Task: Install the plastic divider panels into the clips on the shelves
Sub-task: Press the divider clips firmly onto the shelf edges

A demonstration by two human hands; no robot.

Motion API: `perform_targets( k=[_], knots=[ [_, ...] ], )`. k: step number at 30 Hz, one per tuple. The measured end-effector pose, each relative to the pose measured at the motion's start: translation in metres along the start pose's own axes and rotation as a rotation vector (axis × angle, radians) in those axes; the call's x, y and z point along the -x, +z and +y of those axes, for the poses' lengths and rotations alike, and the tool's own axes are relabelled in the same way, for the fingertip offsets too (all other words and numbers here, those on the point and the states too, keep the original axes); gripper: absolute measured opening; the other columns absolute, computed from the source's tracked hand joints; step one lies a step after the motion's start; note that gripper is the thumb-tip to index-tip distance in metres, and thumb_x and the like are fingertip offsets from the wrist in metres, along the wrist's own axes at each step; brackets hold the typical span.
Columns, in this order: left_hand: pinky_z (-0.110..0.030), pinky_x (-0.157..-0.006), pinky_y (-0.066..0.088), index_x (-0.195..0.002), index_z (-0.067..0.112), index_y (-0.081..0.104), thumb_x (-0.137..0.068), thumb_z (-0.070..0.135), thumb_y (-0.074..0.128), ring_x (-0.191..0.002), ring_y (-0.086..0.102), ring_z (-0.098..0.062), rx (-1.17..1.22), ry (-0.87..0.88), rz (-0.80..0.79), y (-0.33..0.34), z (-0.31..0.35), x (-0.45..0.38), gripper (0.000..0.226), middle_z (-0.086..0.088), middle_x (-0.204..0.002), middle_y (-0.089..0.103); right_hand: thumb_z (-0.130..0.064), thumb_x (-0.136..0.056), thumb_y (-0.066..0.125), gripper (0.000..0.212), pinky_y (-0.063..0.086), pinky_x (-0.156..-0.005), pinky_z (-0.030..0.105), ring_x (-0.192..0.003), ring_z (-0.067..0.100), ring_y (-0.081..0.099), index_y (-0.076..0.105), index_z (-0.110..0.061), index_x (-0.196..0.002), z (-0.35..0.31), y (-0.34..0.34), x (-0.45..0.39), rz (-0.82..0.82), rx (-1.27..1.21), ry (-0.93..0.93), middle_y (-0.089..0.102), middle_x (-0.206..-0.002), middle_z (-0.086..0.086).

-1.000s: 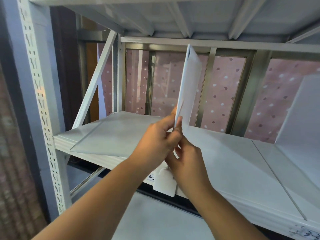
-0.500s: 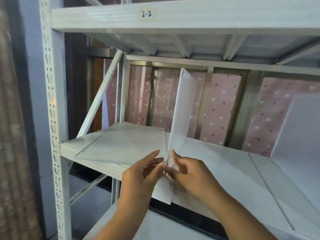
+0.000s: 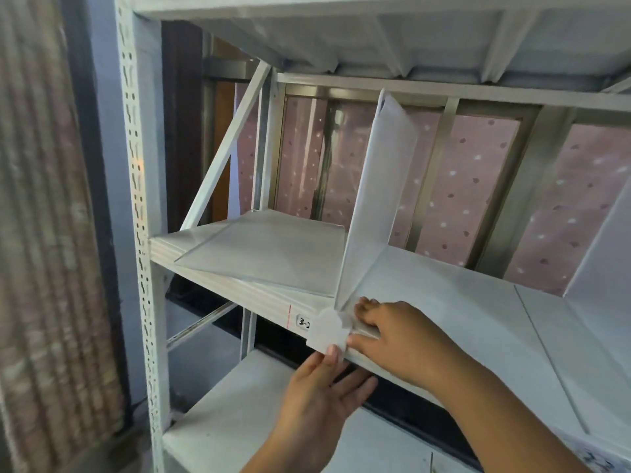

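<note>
A translucent white divider panel (image 3: 375,199) stands upright on the middle shelf (image 3: 461,302), its front lower corner in a white plastic clip (image 3: 327,331) on the shelf's front edge. My right hand (image 3: 399,336) lies over that edge just right of the clip, fingertips at the panel's base and thumb on the front face. My left hand (image 3: 321,397) is below the shelf, fingers spread, one fingertip touching the clip's bottom. Neither hand grips the panel.
Flat spare panels (image 3: 266,250) lie stacked on the shelf's left part. Another upright divider (image 3: 601,254) stands at the far right. A perforated white post (image 3: 140,199) frames the left side, a lower shelf (image 3: 232,421) sits beneath, and the upper shelf is close overhead.
The panel came down from being held up in both hands and now stands in the clip. Both hands have let go of it and dropped to the shelf's front edge.
</note>
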State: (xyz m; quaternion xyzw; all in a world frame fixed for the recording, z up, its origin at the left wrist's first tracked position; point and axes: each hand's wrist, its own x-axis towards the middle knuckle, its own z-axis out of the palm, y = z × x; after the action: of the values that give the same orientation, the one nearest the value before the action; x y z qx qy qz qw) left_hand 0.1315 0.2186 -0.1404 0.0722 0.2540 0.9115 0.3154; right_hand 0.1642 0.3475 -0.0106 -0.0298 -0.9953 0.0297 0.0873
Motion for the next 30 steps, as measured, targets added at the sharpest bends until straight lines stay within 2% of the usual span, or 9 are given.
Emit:
perform_targets(
  k=[3, 7, 12, 16, 18, 20, 22, 26, 30],
  knots=[
    [-0.050, -0.083, 0.065, -0.135, -0.003, 0.066, -0.101, 0.019, 0.064, -0.115, 0.073, -0.047, 0.011, 0.050, 0.023, 0.003, -0.009, -0.010, 0.041, -0.031, -0.132, 0.071, -0.051, -0.098, 0.051, 0.045, 0.051, -0.090, 0.031, -0.112, 0.022, 0.066, 0.061, -0.022, -0.131, 0.000, 0.006, 0.004, 0.081, 0.059, -0.050, 0.069, -0.128, 0.000],
    [-0.040, -0.077, 0.064, -0.136, 0.007, 0.065, -0.094, 0.033, 0.062, -0.106, 0.079, -0.031, -0.018, 0.066, 0.045, 0.006, -0.016, -0.016, 0.049, -0.021, -0.132, 0.075, -0.057, -0.093, 0.054, 0.040, 0.056, -0.084, 0.034, -0.099, 0.024, 0.069, 0.064, -0.024, -0.113, 0.003, 0.005, 0.005, 0.131, 0.066, -0.048, 0.074, -0.111, 0.000],
    [-0.033, -0.066, 0.057, -0.130, 0.016, 0.069, -0.090, 0.048, 0.061, -0.083, 0.079, -0.020, -0.116, 0.093, 0.081, -0.002, -0.020, -0.024, 0.052, -0.010, -0.104, 0.082, -0.072, -0.085, 0.051, 0.062, 0.058, -0.085, 0.038, -0.098, 0.025, 0.070, 0.072, -0.024, -0.117, 0.003, 0.011, 0.001, 0.199, 0.067, 0.003, 0.077, -0.107, 0.000],
    [-0.033, -0.058, 0.056, -0.124, 0.014, 0.073, -0.091, 0.061, 0.052, -0.078, 0.080, -0.023, -0.100, 0.070, 0.142, -0.004, -0.020, -0.033, 0.061, -0.018, -0.110, 0.082, -0.083, -0.077, 0.046, 0.072, 0.057, -0.076, 0.034, -0.088, 0.022, 0.070, 0.075, -0.024, -0.107, -0.003, 0.017, -0.005, 0.259, 0.070, 0.078, 0.077, -0.097, -0.003],
    [-0.035, -0.060, 0.054, -0.113, 0.012, 0.080, -0.092, 0.068, 0.046, -0.076, 0.079, -0.025, -0.076, 0.048, 0.170, -0.005, -0.017, -0.037, 0.069, -0.019, -0.106, 0.082, -0.085, -0.075, 0.045, 0.067, 0.049, -0.059, 0.030, -0.072, 0.022, 0.064, 0.068, -0.022, -0.079, -0.009, 0.019, -0.010, 0.280, 0.086, 0.096, 0.067, -0.073, -0.005],
    [-0.037, -0.065, 0.053, -0.090, 0.015, 0.089, -0.092, 0.073, 0.044, -0.074, 0.079, -0.027, -0.060, 0.040, 0.181, -0.007, -0.012, -0.041, 0.073, -0.019, -0.102, 0.083, -0.085, -0.074, 0.046, 0.065, 0.028, -0.047, 0.027, -0.058, 0.019, 0.049, 0.042, -0.022, -0.059, -0.019, 0.016, -0.013, 0.273, 0.104, 0.103, 0.044, -0.058, -0.007],
    [-0.040, -0.070, 0.052, -0.077, 0.018, 0.089, -0.093, 0.074, 0.042, -0.072, 0.080, -0.028, -0.044, 0.036, 0.188, -0.008, -0.008, -0.044, 0.075, -0.019, -0.098, 0.083, -0.086, -0.073, 0.047, 0.067, 0.018, -0.045, 0.027, -0.054, 0.016, 0.039, 0.033, -0.023, -0.056, -0.024, 0.013, -0.016, 0.266, 0.115, 0.113, 0.036, -0.056, -0.007],
    [-0.042, -0.071, 0.052, -0.083, 0.017, 0.089, -0.074, 0.080, 0.050, -0.071, 0.079, -0.028, -0.036, 0.001, 0.218, -0.007, -0.004, -0.045, 0.075, -0.018, -0.095, 0.083, -0.089, -0.069, 0.044, 0.069, 0.016, -0.045, 0.027, -0.053, 0.018, 0.040, 0.030, -0.023, -0.057, -0.026, 0.015, -0.017, 0.292, 0.132, 0.141, 0.034, -0.054, -0.007],
    [-0.053, -0.085, 0.050, -0.090, 0.018, 0.089, -0.079, 0.088, 0.041, -0.078, 0.081, -0.032, -0.010, -0.027, 0.259, -0.005, -0.001, -0.047, 0.086, -0.020, -0.109, 0.083, -0.089, -0.068, 0.044, 0.068, 0.016, -0.045, 0.027, -0.048, 0.014, 0.029, 0.032, -0.023, -0.058, -0.031, 0.020, -0.023, 0.300, 0.123, 0.144, 0.029, -0.053, -0.007]
  ],
)
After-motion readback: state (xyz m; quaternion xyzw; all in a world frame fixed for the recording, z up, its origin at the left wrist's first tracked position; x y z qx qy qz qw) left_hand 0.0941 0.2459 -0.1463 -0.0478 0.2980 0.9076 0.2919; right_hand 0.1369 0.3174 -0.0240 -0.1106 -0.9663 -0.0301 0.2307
